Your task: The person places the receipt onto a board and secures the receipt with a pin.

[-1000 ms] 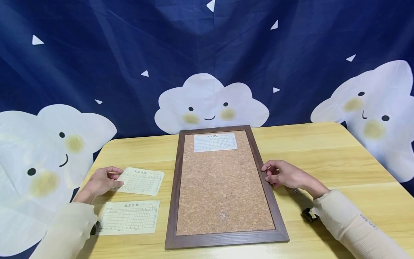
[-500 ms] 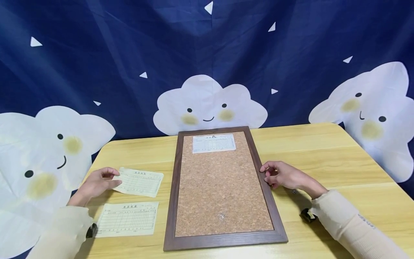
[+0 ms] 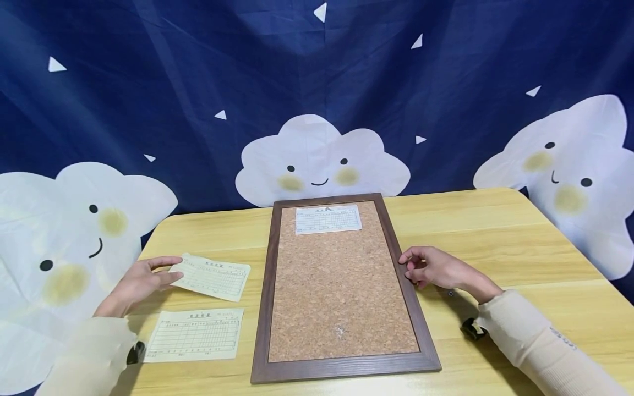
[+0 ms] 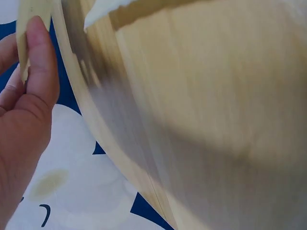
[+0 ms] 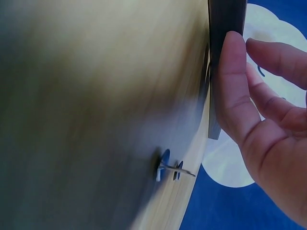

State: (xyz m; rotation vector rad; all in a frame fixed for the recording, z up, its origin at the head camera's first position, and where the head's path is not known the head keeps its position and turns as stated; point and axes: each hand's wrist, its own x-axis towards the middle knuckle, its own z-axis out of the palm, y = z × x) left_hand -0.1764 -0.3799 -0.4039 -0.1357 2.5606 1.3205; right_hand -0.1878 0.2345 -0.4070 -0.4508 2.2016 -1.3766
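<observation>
My left hand (image 3: 143, 280) pinches the left edge of a pale printed paper slip (image 3: 213, 276), thumb below and fingers above in the head view. That edge is raised off the table. In the left wrist view the slip (image 4: 36, 8) stands between thumb and fingers. A second slip (image 3: 195, 335) lies flat nearer the front. My right hand (image 3: 436, 267) holds the right rail of a brown-framed cork board (image 3: 342, 280), thumb along its outer side, fingers bent. A third slip (image 3: 328, 219) sits at the board's top, a small dark mark at its upper edge.
Thumbtacks lie on the wooden table (image 3: 495, 236) beside my right wrist; one thumbtack (image 5: 164, 165) shows large in the right wrist view. Behind the table hangs a blue curtain (image 3: 198, 55) with smiling clouds. A black device (image 3: 473, 329) is strapped at my right wrist.
My left hand has shifted slightly left, its fingers straighter, and the slip's left edge has risen. The right hand stays on the frame.
</observation>
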